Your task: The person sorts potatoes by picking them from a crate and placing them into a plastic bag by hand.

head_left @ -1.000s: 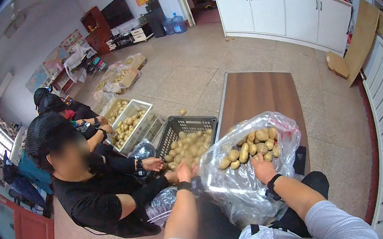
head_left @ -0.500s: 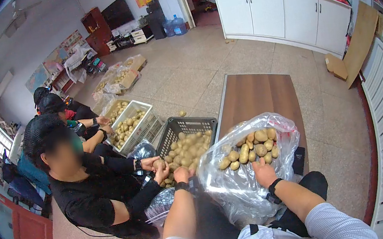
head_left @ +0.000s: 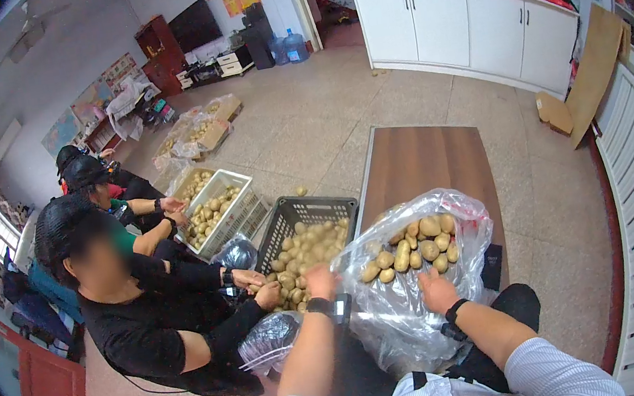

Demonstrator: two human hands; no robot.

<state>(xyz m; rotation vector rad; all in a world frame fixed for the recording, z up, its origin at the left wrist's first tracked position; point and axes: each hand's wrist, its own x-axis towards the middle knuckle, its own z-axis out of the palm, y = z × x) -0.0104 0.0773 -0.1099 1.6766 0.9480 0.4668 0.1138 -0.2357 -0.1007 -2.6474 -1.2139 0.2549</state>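
Potatoes [head_left: 414, 251] sit piled in the mouth of a clear plastic bag [head_left: 387, 322] at the near end of a brown table [head_left: 426, 152]. The wearer's right hand [head_left: 437, 292] lies at the near edge of the pile, fingers pointing toward the potatoes; whether they are spread or pressed together cannot be told. The left hand [head_left: 321, 281], blurred, is at the bag's left side, near a dark slatted crate [head_left: 298, 209] heaped with more potatoes; its grip cannot be made out. Left of the crate, a co-worker in black [head_left: 141, 328] holds both hands close together over its near corner. Beyond, two more people [head_left: 91, 177] sit beside a white crate [head_left: 248, 216] of potatoes, while white cabinets [head_left: 463, 23] line the far wall.
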